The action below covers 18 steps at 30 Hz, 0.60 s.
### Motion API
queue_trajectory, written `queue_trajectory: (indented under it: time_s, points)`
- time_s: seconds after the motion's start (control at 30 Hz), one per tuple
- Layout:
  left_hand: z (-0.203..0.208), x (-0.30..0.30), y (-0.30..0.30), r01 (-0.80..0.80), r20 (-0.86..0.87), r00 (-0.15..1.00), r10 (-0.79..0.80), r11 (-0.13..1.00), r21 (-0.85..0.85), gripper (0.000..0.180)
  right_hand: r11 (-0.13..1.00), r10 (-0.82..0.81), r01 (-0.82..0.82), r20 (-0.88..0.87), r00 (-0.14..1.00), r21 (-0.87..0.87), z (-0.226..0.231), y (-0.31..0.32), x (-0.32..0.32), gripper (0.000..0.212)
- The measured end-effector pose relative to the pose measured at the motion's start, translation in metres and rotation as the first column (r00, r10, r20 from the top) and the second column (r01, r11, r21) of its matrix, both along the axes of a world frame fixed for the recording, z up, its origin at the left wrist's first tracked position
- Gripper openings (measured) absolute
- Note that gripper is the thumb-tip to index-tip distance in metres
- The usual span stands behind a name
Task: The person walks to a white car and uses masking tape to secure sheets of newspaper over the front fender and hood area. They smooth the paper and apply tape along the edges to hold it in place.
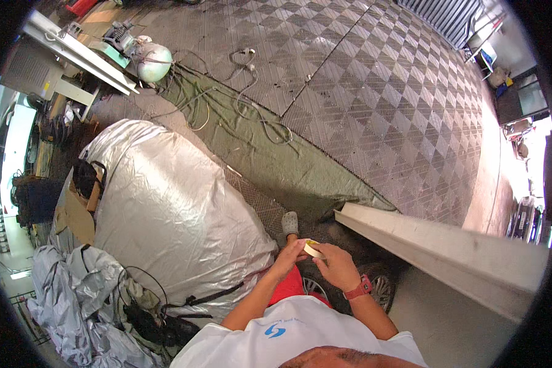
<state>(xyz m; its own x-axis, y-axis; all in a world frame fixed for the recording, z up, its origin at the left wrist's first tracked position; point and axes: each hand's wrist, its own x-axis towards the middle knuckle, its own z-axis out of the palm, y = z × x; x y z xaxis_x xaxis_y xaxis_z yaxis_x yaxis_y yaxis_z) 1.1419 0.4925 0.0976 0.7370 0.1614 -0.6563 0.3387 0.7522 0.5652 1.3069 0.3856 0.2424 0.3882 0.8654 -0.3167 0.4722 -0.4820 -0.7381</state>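
Observation:
A pale yellow roll of tape (313, 251) is held between my two hands in front of my body. My left hand (290, 256) has its fingers closed at the roll's left edge. From the other side, my right hand (338, 268) grips the roll with thumb and fingers. A red watch (359, 287) is on my right wrist. The palm sides and some fingertips are hidden.
To my left, a silver cover (172, 202) drapes a large shape, with crumpled grey sheeting (83, 294) nearer. A pale metal post (435, 251) stands close on the right. Beyond lie green cloth (251, 147), loose hoses, an air compressor (153, 63) and checkered flooring (386, 116).

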Motion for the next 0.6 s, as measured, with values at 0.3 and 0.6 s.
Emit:
queue_trajectory:
  time_s: [0.3, 0.6]
  points:
    - [0.091, 0.146, 0.167, 0.044, -0.002, 0.999, -0.048, 0.901, 0.432, 0.047, 0.991, -0.038, 0.037, 0.001, 0.999, 0.13, 0.075, 0.151, 0.149, 0.034]
    - [0.115, 0.297, 0.374, 0.005, 0.155, 0.98, -0.122, 0.801, 0.599, 0.045, 0.988, 0.112, -0.113, 0.019, 0.994, 0.101, 0.053, 0.33, 0.33, 0.036]
